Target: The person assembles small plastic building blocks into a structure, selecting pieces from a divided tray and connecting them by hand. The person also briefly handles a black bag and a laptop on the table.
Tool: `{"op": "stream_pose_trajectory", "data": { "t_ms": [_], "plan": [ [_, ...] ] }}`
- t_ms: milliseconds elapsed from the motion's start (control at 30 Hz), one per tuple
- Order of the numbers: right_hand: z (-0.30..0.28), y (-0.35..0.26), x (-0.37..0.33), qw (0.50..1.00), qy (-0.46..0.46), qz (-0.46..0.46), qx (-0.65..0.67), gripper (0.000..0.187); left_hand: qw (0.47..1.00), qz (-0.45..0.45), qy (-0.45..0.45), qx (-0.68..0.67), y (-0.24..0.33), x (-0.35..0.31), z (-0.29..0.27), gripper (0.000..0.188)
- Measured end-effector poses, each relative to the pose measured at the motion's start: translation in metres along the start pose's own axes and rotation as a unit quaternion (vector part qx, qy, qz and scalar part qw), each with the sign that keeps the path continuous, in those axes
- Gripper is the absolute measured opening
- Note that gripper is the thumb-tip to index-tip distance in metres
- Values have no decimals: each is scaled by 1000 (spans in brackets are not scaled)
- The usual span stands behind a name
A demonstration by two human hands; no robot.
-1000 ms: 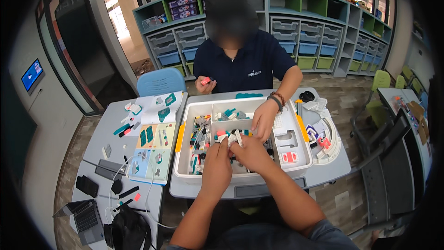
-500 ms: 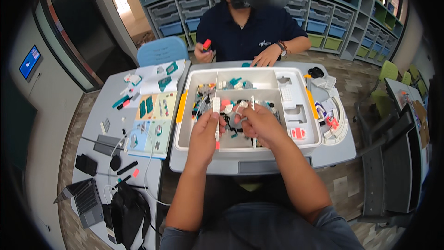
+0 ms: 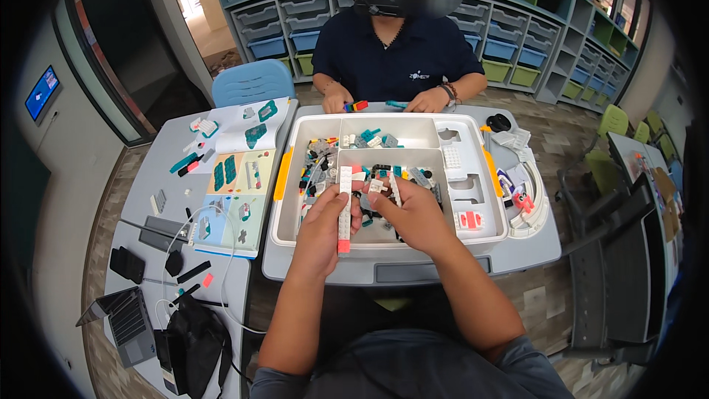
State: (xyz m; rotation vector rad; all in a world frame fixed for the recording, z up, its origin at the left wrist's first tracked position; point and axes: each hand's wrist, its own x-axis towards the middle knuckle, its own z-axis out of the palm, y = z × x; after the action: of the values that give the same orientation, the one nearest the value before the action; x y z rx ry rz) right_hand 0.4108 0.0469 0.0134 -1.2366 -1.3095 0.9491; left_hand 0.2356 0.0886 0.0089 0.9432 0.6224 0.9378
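Note:
Above a white sorting bin (image 3: 283, 230) of loose building bricks, I hold both hands close together. My left hand (image 3: 316, 230) is closed on a long white studded brick strip (image 3: 345, 210) with coral-pink bricks at its near end. My right hand (image 3: 417, 216) pinches a small white brick piece (image 3: 377, 186) between thumb and fingers. A second narrow white strip (image 3: 395, 189) stands by the right hand's fingers, its lower part hidden by the hand. Dark, teal and grey bricks (image 3: 421, 176) lie in the compartment beneath.
Across the table, a person (image 3: 399, 66) holds a small multicoloured brick build (image 3: 357, 106). An open instruction booklet (image 3: 247, 170) lies to the left, beyond a laptop (image 3: 133, 329) and black bag (image 3: 201, 336). White curved tracks (image 3: 533, 214) and a pink figure (image 3: 523, 201) are at right.
The narrow strip by my right hand now leans and shows less of its length. My left hand keeps its strip. Across the table, the person's hand has lowered the multicoloured build to the table.

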Motion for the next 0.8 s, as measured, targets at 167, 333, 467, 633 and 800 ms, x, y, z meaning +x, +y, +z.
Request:
{"op": "stream_pose_trajectory", "data": {
  "t_ms": [167,333,467,633,800],
  "plan": [
    [0,-18,-8,981,48,-28,-186,22,999,10,-17,-49,1,-6,-1,34],
    [1,-21,-10,978,45,-63,-194,18,983,35,40,-174,-4,-1,-7,30],
    [14,-22,-23,990,-31,-46,-133,21,973,108,50,-198,-7,4,-6,23],
    [22,-16,-18,957,-58,-76,-274,41,972,119,95,-179,-5,8,5,24],
    [19,-16,-15,921,-108,-120,-354,39,981,114,78,-136,-1,2,15,28]
  ]
}}
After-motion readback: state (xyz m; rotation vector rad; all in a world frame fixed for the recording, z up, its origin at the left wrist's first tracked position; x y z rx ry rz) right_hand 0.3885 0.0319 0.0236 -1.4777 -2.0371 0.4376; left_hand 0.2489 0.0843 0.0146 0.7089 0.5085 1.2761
